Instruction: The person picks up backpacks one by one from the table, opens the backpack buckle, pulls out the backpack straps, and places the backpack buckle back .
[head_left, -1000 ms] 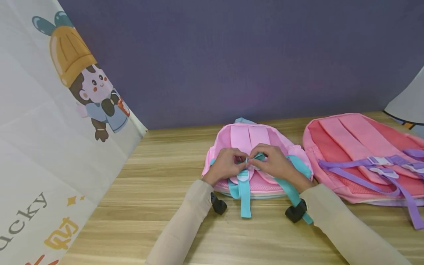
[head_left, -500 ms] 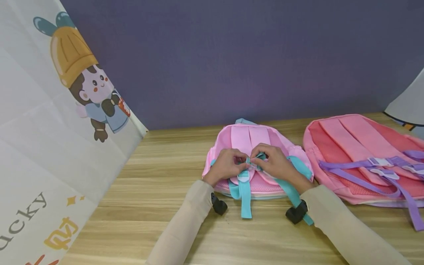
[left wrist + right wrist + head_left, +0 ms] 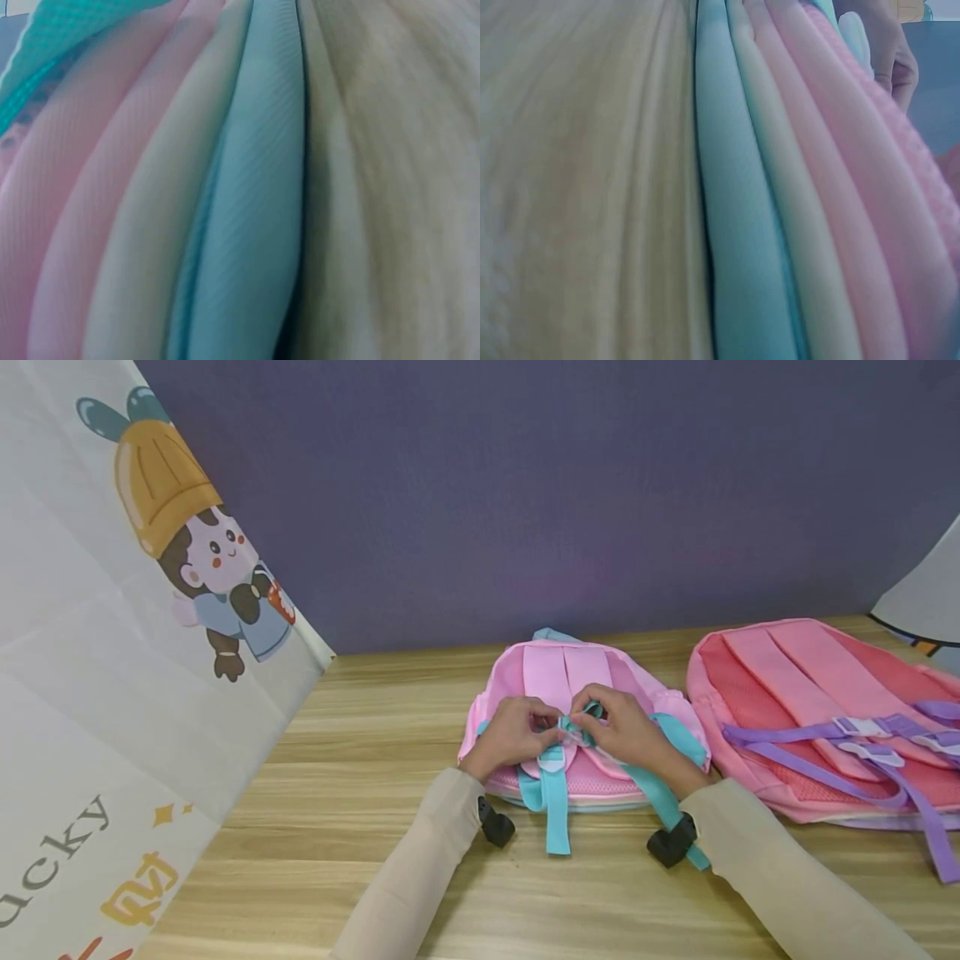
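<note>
A small pink backpack (image 3: 546, 670) lies on the table with its back panel up and teal straps hanging toward the front. Over its middle, my left hand (image 3: 513, 731) pinches a teal strap at a clear plastic buckle (image 3: 573, 737). Opposite it, my right hand (image 3: 622, 727) pinches a looped part of the teal strap (image 3: 592, 714) close to that buckle. The fingertips partly hide the buckle. Below the left hand, a white strap adjuster (image 3: 551, 758) sits on another strap. Both wrist views mostly show the backpack's layered edge (image 3: 251, 187), and the right one catches the left hand (image 3: 889, 56).
A larger coral-pink backpack (image 3: 772, 693) with purple straps (image 3: 795, 731) lies right beside the small one. Behind the wooden table (image 3: 360, 760) rises a dark blue panel (image 3: 555, 502). A white printed sheet (image 3: 97, 635) borders the left side.
The right hand's fingertips have shifted slightly right, away from the left hand's. More of the teal strap and clear buckle shows between the hands. The left hand stays nearly still.
</note>
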Motion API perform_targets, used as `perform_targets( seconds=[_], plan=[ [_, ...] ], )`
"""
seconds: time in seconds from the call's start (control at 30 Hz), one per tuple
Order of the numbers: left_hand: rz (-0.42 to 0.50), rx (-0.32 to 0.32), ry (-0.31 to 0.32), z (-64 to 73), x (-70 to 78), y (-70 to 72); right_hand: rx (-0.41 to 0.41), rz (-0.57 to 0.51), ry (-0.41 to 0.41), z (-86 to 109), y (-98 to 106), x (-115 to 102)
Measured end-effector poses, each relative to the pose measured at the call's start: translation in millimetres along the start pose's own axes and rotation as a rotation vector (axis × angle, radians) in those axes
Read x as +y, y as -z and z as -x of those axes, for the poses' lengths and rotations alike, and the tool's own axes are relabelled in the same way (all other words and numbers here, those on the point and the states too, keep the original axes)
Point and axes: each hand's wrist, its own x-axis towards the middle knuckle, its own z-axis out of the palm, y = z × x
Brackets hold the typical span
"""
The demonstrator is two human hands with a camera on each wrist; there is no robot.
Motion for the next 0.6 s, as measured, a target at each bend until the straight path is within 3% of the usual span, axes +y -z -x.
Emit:
perform_targets(
  seconds=[0.37,0.6],
  plan=[
    [0.007,-0.011,0.009,1.5,1.0,1.6,-0.024,-0.047,-0.060,-0.8,0.5,-2.0],
    [0.011,-0.012,0.002,1.3,1.0,0.5,-0.104,-0.036,-0.051,-1.0,3.4,-2.1]
  ],
)
